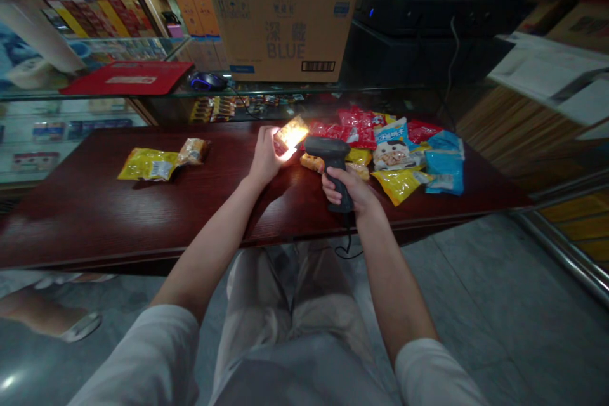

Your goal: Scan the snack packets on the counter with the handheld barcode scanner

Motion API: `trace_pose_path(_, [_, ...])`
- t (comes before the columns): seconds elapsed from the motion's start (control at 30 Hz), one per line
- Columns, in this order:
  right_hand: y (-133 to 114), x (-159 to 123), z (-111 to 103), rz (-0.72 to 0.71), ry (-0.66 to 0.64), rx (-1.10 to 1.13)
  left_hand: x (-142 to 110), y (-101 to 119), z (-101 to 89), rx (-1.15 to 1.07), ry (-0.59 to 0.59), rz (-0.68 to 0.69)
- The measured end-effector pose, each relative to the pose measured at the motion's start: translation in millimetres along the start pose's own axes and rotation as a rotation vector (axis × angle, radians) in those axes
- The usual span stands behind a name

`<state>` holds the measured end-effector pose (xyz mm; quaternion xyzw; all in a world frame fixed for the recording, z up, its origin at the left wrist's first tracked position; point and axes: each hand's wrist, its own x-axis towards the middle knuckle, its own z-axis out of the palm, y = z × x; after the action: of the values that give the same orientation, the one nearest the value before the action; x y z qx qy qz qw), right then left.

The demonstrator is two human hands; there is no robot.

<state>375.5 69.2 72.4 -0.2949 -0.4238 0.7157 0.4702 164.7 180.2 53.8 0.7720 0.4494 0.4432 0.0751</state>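
My left hand point(267, 155) is closed on a small snack packet point(291, 134), held up over the dark wooden table point(95, 216) and lit bright by the scanner's light. My right hand point(349, 190) grips the handle of a black barcode scanner point(332, 162) whose head points at that packet from close by. A cable hangs from the scanner below the table edge. To the right lies a heap of snack packets point(404, 152) in red, blue and yellow. On the left of the table lie a yellow packet point(147, 165) and a small orange one point(193, 151).
Behind the table runs a glass counter with a cardboard box point(283, 32), a computer mouse point(207, 81) and a red pad point(128, 78). Shelves of boxed goods line the back left. Another person's sandalled foot point(71, 323) shows at the lower left on the tiled floor.
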Motion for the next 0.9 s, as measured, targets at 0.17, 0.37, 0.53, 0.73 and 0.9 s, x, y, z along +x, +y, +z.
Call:
trace_pose_path(0.17, [-2,0,0,-0.024,0.036,0.035,3,1,-11.8,0.082,-0.026,-0.087])
trace_pose_path(0.37, [-5,-1,-2,-0.037,0.104,0.077,9,-17,-48.2,0.232,0.099,-0.403])
trace_pose_path(0.53, [-5,-1,-1,-0.063,0.11,0.087,3,-34,-66.3,0.491,0.159,-0.612])
trace_pose_path(0.73, [-4,-1,-2,-0.049,0.098,0.104,-2,-40,-56.1,0.518,-0.193,-0.361])
trace_pose_path(0.9, [-6,-1,-4,-0.076,0.133,0.147,-5,-51,-52.4,0.583,-0.104,-0.573])
